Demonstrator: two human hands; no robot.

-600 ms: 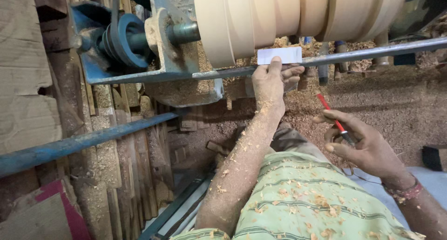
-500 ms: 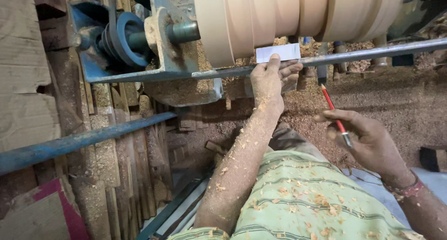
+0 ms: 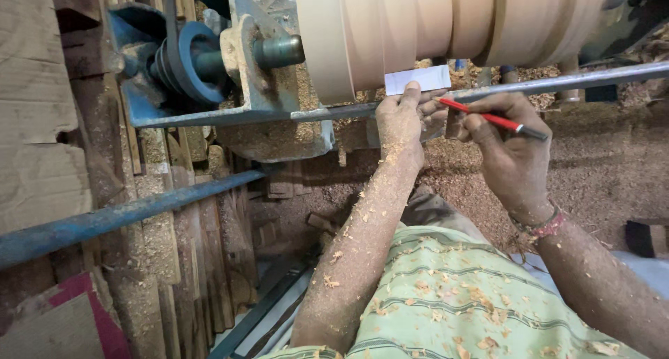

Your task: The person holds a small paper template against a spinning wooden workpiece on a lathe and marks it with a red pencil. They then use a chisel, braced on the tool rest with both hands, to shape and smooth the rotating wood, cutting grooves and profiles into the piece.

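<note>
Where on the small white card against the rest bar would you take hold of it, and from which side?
Grip the white card by its lower edge, coming from below. It stands flat between the turned wood and the metal rest bar, so only that edge is probably reachable. The left hand pinches it there already; the right hand holds a red pencil.

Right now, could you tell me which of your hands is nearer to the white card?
Left. The left hand pins the white card against the rail with its thumb; the right hand, holding a red pencil, sits just right of it.
</note>
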